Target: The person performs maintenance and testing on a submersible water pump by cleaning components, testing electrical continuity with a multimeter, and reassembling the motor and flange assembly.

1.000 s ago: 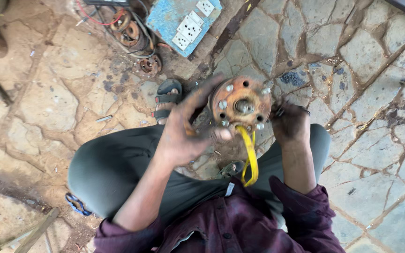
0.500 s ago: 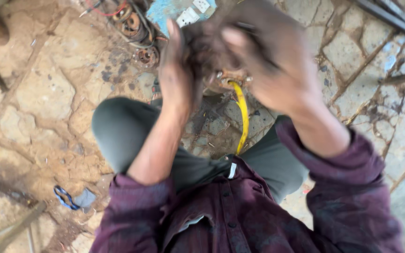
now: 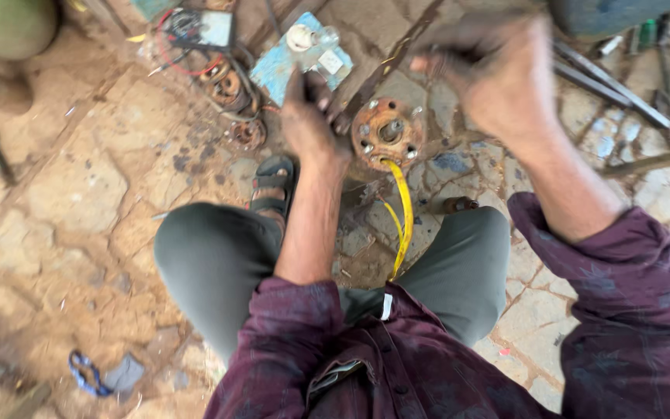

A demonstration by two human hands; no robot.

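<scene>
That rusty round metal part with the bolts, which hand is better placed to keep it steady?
Probably the left hand: it already rests against the rusty round part, beside the yellow strap. The right hand is raised clear of it, blurred, nearer the camera.

1. You are over a stone floor (image 3: 79, 186): irregular slabs, cracked, with dirt in the joints.
2. The floor is tan and dusty at your left, greyer and paler at your right.
3. Dark stains mark the slabs near top centre.
4. A blue board (image 3: 288, 66) with white fittings lies at the top, red wires (image 3: 184, 46) and rusty rings (image 3: 230, 85) just beside it.
5. Metal rods (image 3: 614, 89) lie at the upper right.
6. A green rounded object (image 3: 5, 27) sits in the top left corner.
7. A blue scrap (image 3: 106, 376) lies at the lower left.
8. Light is even daylight; no walls or windows show.
</scene>
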